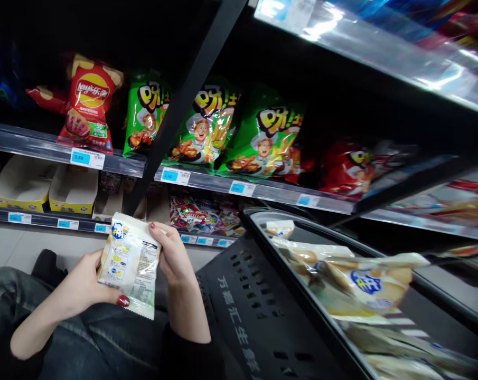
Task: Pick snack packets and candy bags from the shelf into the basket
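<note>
snack packet (130, 264) stands nearly upright, long axis vertical, both hands' fingers (159, 232) clamped on it.

3 green snack bags (207, 126) at 12 o'clock; 2 yellow cartons (73, 192) at 9 o'clock; 1 white packet (130, 261) at 7 o'clock; 1 black basket (239, 306) at 5 o'clock.

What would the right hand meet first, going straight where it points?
The right hand holds a snack packet; beyond that, probably the lower shelf edge, though depth is unclear.
</note>
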### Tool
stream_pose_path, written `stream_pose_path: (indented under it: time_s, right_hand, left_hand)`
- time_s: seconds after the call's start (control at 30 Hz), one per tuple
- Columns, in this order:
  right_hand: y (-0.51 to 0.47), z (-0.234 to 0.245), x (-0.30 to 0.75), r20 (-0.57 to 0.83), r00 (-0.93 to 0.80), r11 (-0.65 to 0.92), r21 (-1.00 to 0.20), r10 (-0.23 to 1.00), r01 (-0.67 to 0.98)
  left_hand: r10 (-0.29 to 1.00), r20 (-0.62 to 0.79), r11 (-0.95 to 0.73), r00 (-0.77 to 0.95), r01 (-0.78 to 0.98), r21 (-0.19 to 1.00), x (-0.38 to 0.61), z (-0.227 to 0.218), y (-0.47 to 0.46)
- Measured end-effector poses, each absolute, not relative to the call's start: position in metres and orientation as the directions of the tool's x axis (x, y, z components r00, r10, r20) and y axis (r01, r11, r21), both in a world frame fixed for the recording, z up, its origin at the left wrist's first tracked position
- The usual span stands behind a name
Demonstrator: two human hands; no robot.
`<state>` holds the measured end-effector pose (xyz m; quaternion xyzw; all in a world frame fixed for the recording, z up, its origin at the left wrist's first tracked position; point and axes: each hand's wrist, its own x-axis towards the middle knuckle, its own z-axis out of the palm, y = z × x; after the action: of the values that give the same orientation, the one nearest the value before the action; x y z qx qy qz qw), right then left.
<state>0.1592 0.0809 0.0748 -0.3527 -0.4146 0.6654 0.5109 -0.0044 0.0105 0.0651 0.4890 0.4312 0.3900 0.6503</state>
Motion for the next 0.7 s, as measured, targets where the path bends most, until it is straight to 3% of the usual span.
stream_pose_path:
  time_s: [0.27, 0.7]
  right_hand:
    - [0.08, 0.079, 0.16, -0.054, -0.206, -0.138, -0.898, 0.977, -0.417]
    - [0.08, 0.08, 0.161, -0.04, -0.212, -0.127, -0.902, 0.976, -0.413]
  left_hand:
    - [0.94, -0.179, 0.219, 0.292, -0.109, 0.97, 0.005, 0.084, 0.001]
    - [0.94, -0.138, 0.189, 0.311, -0.141, 0.972, 0.002, 0.069, 0.004]
